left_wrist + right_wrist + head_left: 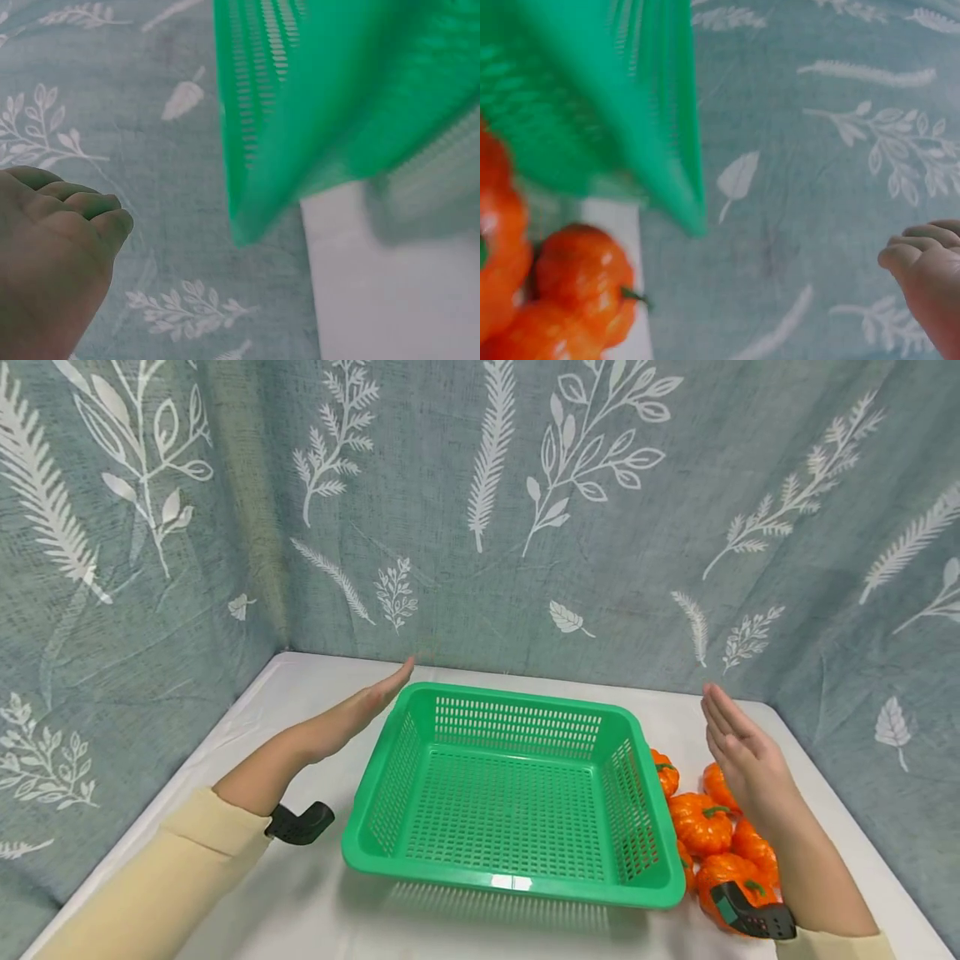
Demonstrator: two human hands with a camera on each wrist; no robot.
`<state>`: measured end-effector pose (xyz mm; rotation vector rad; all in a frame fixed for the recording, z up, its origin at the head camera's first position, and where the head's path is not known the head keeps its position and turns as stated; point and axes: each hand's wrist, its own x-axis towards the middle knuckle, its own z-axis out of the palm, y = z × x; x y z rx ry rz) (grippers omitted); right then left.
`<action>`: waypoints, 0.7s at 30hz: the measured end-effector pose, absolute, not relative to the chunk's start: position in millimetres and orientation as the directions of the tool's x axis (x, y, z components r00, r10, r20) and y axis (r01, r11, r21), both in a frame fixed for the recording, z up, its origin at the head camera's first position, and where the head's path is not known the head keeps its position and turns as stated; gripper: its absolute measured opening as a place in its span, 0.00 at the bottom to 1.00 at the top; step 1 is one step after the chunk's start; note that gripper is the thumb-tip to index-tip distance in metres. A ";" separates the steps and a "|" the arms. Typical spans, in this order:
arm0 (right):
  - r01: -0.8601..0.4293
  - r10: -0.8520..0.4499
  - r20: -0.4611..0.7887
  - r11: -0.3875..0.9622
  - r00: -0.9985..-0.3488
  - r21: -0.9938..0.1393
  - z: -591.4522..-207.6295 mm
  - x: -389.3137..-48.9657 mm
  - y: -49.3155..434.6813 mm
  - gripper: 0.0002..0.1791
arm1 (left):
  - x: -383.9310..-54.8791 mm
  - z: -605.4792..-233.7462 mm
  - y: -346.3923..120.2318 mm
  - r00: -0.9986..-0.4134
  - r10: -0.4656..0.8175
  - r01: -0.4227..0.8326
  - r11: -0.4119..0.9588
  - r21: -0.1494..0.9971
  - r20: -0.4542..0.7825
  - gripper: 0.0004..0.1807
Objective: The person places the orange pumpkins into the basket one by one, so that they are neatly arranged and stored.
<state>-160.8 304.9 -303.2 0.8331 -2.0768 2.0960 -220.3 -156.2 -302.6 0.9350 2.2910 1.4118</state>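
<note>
Mid-worktop point(300, 685), green basket point(510, 810); orange pumpkins point(699, 825) crowd its three-to-four o'clock side. Left hand point(341, 722) at ten, right hand point(750, 756) between two and three, fingers straight, holding nothing. Leaf-print curtain point(442, 602) at twelve.

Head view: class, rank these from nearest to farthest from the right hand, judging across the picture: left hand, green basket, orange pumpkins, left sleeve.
1. Orange pumpkins: beside and partly behind the right hand.
2. Green basket: middle of the picture.
3. Left hand: past the basket, by its left rim.
4. Left sleeve: lower left.
</note>
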 end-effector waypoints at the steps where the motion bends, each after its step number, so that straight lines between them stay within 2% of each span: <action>1: -0.421 -0.294 0.409 -0.026 -0.864 -0.907 -305.9 -157.1 307.1 0.31 | -218.2 -304.5 -158.7 -0.755 0.651 0.369 0.321 0.872 0.080 0.44; 6: -0.343 -0.172 0.302 0.313 -0.938 -0.886 -319.5 -138.0 319.4 0.34 | -209.5 -317.5 -166.7 -0.774 0.632 0.329 0.351 0.877 0.038 0.43; 9: -0.278 -0.104 0.260 0.444 -0.960 -0.852 -328.3 -128.0 326.8 0.36 | -206.1 -326.1 -169.7 -0.786 0.618 0.297 0.350 0.889 0.019 0.43; 15: -0.146 0.053 0.221 0.595 -0.974 -0.790 -349.5 -110.7 336.8 0.41 | -200.7 -344.1 -173.0 -0.824 0.565 0.277 0.342 0.898 0.040 0.40; 21: 0.138 0.233 0.002 0.583 -0.972 -0.801 -364.3 -93.4 342.6 0.48 | -195.4 -358.6 -167.4 -0.879 0.473 0.243 0.356 0.902 0.050 0.39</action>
